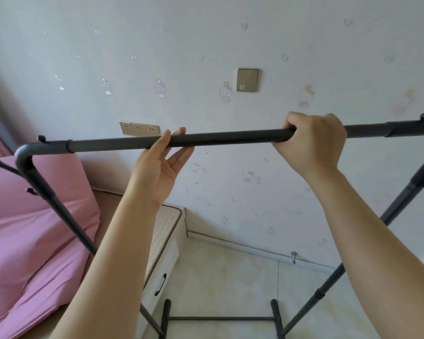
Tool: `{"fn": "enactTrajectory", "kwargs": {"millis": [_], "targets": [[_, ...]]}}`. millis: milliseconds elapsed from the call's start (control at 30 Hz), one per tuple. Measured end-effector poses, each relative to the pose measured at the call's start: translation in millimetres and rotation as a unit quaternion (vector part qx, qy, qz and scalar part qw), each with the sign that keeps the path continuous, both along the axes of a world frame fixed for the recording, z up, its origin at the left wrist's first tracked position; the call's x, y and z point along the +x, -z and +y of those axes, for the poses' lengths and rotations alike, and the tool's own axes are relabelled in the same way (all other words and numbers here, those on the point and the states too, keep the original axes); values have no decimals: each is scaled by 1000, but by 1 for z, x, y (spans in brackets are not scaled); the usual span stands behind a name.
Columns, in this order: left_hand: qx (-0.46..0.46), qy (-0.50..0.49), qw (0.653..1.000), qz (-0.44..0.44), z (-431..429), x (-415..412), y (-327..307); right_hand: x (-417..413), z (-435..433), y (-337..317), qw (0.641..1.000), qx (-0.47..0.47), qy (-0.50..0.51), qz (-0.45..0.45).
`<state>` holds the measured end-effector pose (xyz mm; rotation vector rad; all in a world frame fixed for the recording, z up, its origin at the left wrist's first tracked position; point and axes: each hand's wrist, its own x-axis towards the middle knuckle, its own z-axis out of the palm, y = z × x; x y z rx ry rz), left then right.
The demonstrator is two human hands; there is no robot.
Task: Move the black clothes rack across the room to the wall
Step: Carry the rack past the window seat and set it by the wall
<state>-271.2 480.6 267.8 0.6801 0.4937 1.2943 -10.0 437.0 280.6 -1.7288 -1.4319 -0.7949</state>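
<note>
The black clothes rack (pixel 230 139) stands in front of me, its top bar running across the view at hand height, its legs reaching down to the floor at left and right. My right hand (pixel 313 143) is wrapped around the top bar right of its middle. My left hand (pixel 160 165) is open, palm up, fingers spread; its fingertips touch the bar from below without closing on it. The pale wall (pixel 230 45) with cartoon stickers is close behind the rack.
A bed with a pink cover (pixel 34 228) sits at the left, beside a white bedside unit (pixel 164 260) with a black handle. Sockets (pixel 140 129) and a switch plate (pixel 247 79) are on the wall. A door stop (pixel 293 256) stands at the skirting. Tiled floor lies below.
</note>
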Motion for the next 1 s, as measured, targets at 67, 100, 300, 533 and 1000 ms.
{"fn": "enactTrajectory", "kwargs": {"millis": [67, 100, 300, 533, 1000], "targets": [[1, 0, 1000, -1, 12, 6, 0, 4, 7, -1, 1000, 2, 2, 0], [2, 1, 1000, -1, 17, 9, 0, 7, 11, -1, 1000, 3, 4, 0], [6, 11, 1000, 9, 47, 32, -5, 28, 31, -3, 1000, 14, 21, -1], [7, 25, 1000, 6, 76, 53, -8, 45, 50, -4, 999, 12, 35, 5], [2, 91, 996, 14, 157, 87, -6, 77, 112, -2, 996, 12, 87, 2]]}}
